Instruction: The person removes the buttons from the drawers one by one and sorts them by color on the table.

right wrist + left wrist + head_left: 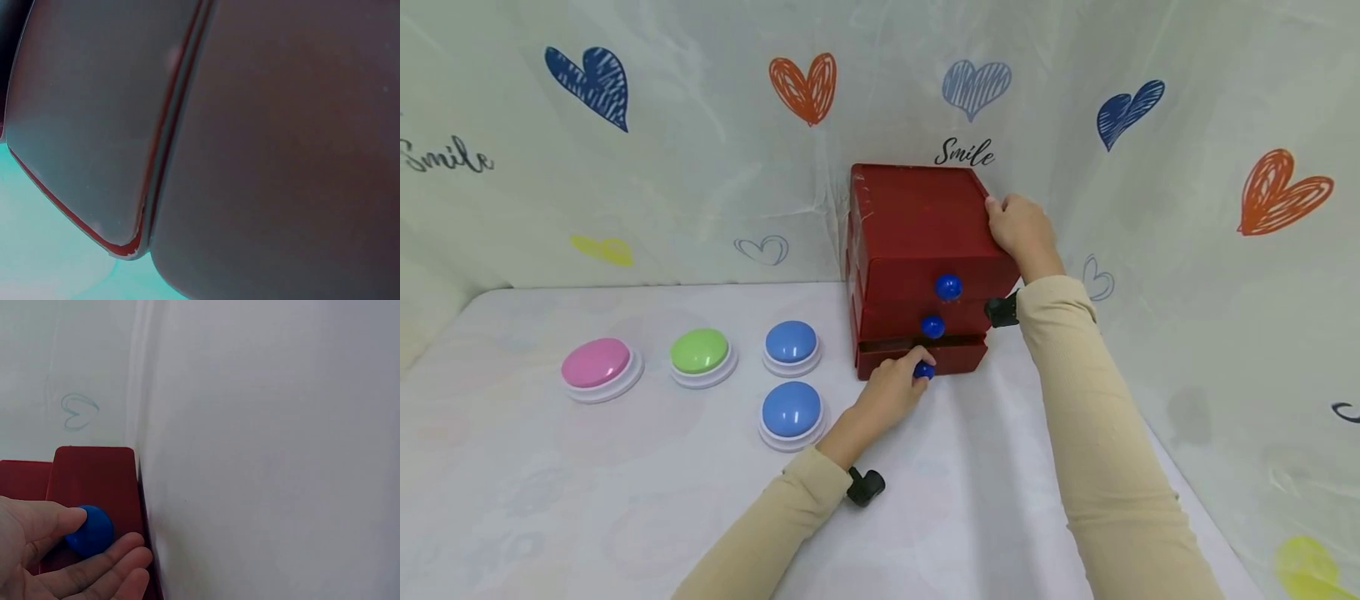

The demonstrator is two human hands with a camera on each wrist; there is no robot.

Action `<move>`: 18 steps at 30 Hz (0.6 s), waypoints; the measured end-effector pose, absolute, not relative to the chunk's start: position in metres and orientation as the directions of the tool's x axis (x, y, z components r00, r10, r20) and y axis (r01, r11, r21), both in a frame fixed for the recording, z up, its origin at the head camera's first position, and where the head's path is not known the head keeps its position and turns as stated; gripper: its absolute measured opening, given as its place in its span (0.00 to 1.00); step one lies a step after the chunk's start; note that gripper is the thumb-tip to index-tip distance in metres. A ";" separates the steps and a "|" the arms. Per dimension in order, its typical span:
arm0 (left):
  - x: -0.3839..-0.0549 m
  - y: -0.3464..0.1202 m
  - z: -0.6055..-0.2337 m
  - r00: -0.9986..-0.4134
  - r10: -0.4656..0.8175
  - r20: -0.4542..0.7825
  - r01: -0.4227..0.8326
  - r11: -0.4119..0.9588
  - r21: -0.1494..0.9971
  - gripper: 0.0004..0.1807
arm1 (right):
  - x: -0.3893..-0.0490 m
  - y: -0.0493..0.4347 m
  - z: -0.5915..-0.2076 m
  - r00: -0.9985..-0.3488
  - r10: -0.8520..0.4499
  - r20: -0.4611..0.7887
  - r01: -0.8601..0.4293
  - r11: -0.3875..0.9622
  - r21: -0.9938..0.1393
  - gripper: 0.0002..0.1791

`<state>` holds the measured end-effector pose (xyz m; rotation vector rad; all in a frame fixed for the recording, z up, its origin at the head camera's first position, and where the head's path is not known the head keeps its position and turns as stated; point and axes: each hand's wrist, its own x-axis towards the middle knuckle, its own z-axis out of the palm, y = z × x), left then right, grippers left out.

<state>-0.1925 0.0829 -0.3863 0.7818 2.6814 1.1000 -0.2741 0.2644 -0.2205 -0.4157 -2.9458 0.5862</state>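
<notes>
A dark red cabinet [925, 208] with three stacked drawers stands against the backdrop, a round blue knob on each drawer. Its bottom drawer [958, 360] sticks out a little, with a dark gap above its front. My left hand [891, 387] pinches the bottom drawer's blue knob [94, 532] between thumb and fingers. At the cabinet's upper right edge, my right hand [1022, 229] holds the side, its thumb on top and its other fingers mostly hidden. The right wrist view shows only close, dark cabinet surfaces [275, 156], without the hand.
Left of the cabinet on the white table are a pink button [597, 363], a green button [699, 351] and two blue buttons [791, 342], all on white bases. The nearer blue button [791, 409] lies beside my left wrist. A heart-printed curtain [700, 167] hangs behind.
</notes>
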 end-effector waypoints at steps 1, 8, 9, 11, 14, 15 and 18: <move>-0.191 0.083 -0.386 -0.853 0.517 0.068 0.415 0.596 0.687 0.15 | -0.274 0.265 -0.221 -0.957 0.286 0.054 0.244 0.888 -0.390 0.28; -0.183 0.081 -0.386 -0.845 0.528 0.080 0.434 0.593 0.678 0.14 | -0.275 0.265 -0.221 -0.957 0.286 0.051 0.245 0.889 -0.386 0.28; -0.182 0.081 -0.386 -0.846 0.528 0.078 0.433 0.593 0.679 0.15 | -0.275 0.265 -0.221 -0.957 0.285 0.051 0.245 0.890 -0.385 0.29; -0.181 0.080 -0.386 -0.846 0.528 0.068 0.426 0.595 0.681 0.15 | -0.275 0.265 -0.221 -0.957 0.286 0.048 0.246 0.889 -0.385 0.29; -0.179 0.080 -0.385 -0.847 0.529 0.053 0.414 0.594 0.690 0.15 | -0.276 0.265 -0.221 -0.956 0.288 0.047 0.248 0.888 -0.387 0.29; -0.178 0.079 -0.384 -0.846 0.530 0.048 0.412 0.595 0.691 0.16 | -0.276 0.265 -0.221 -0.956 0.288 0.048 0.248 0.888 -0.388 0.29; -0.176 0.079 -0.384 -0.845 0.532 0.056 0.420 0.596 0.685 0.15 | -0.276 0.265 -0.221 -0.956 0.289 0.048 0.248 0.887 -0.388 0.29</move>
